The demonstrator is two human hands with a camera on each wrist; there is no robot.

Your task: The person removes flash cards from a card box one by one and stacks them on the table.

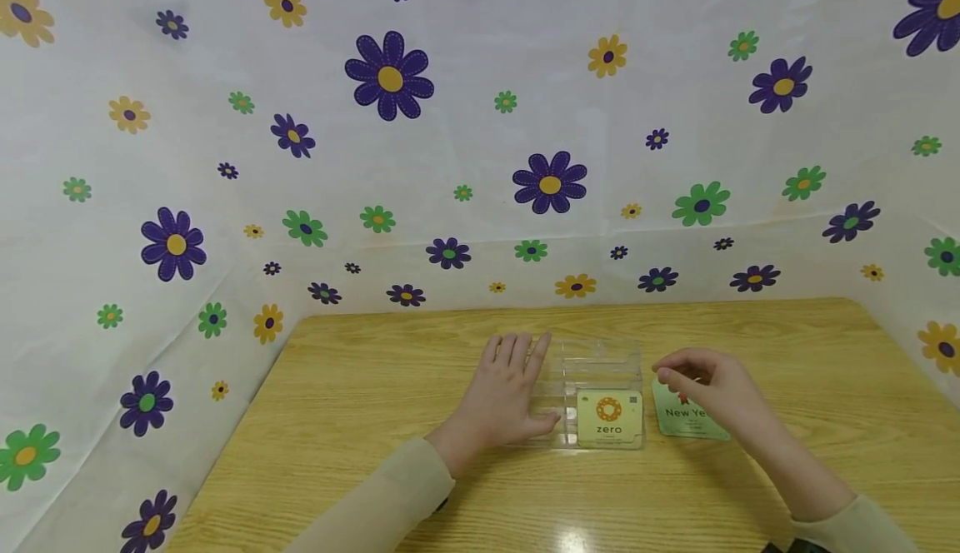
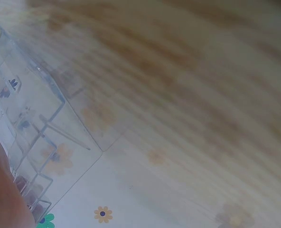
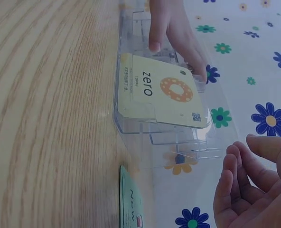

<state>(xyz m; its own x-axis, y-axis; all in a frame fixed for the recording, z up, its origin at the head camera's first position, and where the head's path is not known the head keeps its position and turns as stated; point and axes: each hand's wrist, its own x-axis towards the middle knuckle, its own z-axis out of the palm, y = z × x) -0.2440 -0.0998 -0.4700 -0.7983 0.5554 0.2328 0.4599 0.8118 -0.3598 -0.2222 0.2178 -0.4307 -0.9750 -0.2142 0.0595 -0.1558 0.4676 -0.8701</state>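
Note:
A clear plastic card holder (image 1: 600,361) stands on the wooden table (image 1: 360,420). A yellow card printed "zero" (image 1: 609,418) leans in its front slot. My left hand (image 1: 502,399) lies with straight fingers against the holder's left side, the thumb touching its front corner. A green "New Year" card (image 1: 686,421) lies flat on the table just right of the holder. My right hand (image 1: 708,386) hovers over it with loosely curled fingers and an empty palm. The right wrist view shows the zero card (image 3: 162,95), the holder (image 3: 178,137), the green card's edge (image 3: 131,204), and my right hand (image 3: 249,190).
White cloth with purple, green and yellow flowers (image 1: 390,78) walls in the table on the left, back and right. The left wrist view is blurred and shows the holder's slots (image 2: 31,128) and bare table (image 2: 178,95).

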